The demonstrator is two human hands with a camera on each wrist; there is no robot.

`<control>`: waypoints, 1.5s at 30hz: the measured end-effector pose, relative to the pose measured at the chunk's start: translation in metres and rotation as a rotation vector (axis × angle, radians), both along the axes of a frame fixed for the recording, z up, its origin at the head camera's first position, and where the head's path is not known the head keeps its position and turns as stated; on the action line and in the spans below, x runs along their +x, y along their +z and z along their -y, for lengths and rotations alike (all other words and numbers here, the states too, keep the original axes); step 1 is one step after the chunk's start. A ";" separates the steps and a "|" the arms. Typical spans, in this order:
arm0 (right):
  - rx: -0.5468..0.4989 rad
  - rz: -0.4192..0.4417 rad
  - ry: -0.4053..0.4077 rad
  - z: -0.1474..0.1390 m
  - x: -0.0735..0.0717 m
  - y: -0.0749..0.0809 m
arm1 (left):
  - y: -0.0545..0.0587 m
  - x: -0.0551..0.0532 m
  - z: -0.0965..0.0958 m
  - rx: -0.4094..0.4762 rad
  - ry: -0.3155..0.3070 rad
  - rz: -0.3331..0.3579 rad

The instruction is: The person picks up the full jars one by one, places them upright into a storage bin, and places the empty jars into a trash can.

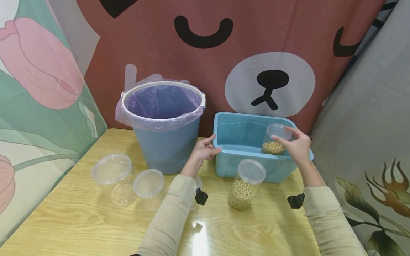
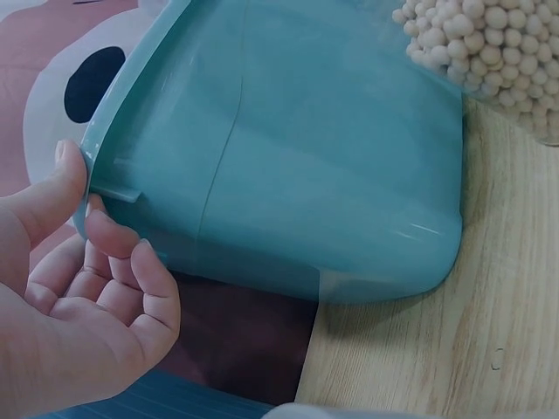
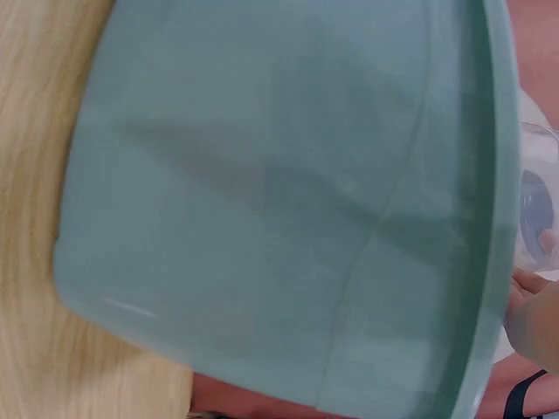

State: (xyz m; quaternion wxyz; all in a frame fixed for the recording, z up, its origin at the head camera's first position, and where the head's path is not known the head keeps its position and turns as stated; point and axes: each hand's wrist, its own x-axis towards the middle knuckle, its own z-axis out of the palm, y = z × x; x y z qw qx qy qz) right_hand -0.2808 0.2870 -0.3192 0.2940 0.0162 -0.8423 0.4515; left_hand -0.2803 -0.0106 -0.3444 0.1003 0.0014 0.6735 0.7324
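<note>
A light-blue plastic bin [image 1: 272,169] stands on the table. My left hand [image 1: 204,151] pinches its left rim, thumb above and curled fingers below, as the left wrist view shows. With thumb and fingers, my right hand [image 1: 298,144] holds a clear lidded jar [image 1: 273,146] of pale round beans near its top, inside the bin's right part. The bin's front wall hides the jar's base. Another lidded jar of beans [image 1: 242,192] stands before the bin. In the right wrist view the bin's wall covers most of the picture, and only part of the held jar [image 3: 539,148] shows.
A blue bucket [image 1: 166,149] lined with a purple bag [image 1: 150,122] stands left of the bin. Clear lidded containers [image 1: 112,170] stand at the left, one partly behind my left sleeve [image 1: 174,209]. A printed curtain [image 1: 205,60] hangs behind the table [image 1: 80,220].
</note>
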 end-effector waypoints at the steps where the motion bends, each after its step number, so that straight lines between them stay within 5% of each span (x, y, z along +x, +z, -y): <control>1: 0.029 0.005 0.015 -0.001 0.000 -0.001 | 0.000 0.000 0.000 0.004 0.002 -0.002; 20: 0.341 0.222 0.108 -0.015 0.003 -0.005 | -0.002 0.000 0.000 0.025 -0.005 -0.013; 34: 0.425 0.444 0.221 -0.029 0.007 0.007 | 0.000 0.002 0.002 0.021 -0.001 -0.016; 38: 0.402 0.434 0.242 -0.031 0.009 0.005 | -0.002 0.001 0.002 0.026 -0.007 -0.013; 45: 0.190 0.272 0.241 -0.037 0.019 0.000 | -0.002 0.001 0.002 0.042 -0.012 -0.002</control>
